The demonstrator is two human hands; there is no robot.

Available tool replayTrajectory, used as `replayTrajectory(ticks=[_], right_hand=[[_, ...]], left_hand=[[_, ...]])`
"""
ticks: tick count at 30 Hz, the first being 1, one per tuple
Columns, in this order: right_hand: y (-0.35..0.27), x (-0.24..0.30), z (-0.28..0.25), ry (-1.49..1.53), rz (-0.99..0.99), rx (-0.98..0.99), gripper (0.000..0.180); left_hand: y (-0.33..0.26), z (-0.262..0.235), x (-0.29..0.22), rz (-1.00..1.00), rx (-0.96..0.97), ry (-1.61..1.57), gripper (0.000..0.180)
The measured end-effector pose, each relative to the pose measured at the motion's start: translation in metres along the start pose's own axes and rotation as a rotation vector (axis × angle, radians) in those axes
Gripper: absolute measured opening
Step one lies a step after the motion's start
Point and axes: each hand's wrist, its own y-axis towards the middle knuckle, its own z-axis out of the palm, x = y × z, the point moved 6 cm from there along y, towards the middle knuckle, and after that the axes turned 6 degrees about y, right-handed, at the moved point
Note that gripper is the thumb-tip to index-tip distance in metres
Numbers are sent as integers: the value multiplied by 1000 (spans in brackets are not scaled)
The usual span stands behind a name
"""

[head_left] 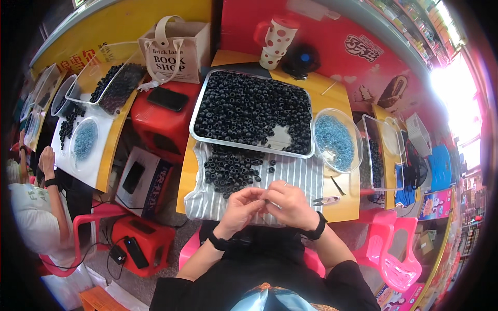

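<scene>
Near the front edge of the table, my left hand (239,209) and my right hand (291,208) meet with fingertips pinched together. Whatever sits between the fingers is too small or hidden to name. Just beyond them, a loose heap of black ring-shaped pieces (228,172) lies on a striped cloth (299,178). Behind the heap stands a white-rimmed tray (249,147) full of more black rings. To its right is a clear round bowl (359,155) holding small pale-blue pieces (334,142). Tweezers (337,186) and small snips (327,200) lie right of my right hand.
A spotted tumbler (277,44) and a dark round device (302,59) stand behind the tray. Left are a canvas bag (176,57), a phone on a red stool (150,122), and another person (41,217) at a table. A pink chair (394,251) is at right.
</scene>
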Motion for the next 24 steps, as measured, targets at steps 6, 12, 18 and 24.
replayTrajectory(ticks=[6, 12, 18, 24], right_hand=[[14, -8, -20, 123, 34, -83, 13], [73, -89, -49, -27, 202, -192, 9], [99, -138, -21, 12, 456, 95, 14], [84, -94, -50, -116, 271, -139, 8]], left_hand=[[0, -7, 4, 1, -18, -53, 20], [3, -4, 2, -20, 12, 11, 20], [2, -2, 2, 20, 59, -43, 19], [1, -5, 2, 40, 34, -18, 19]])
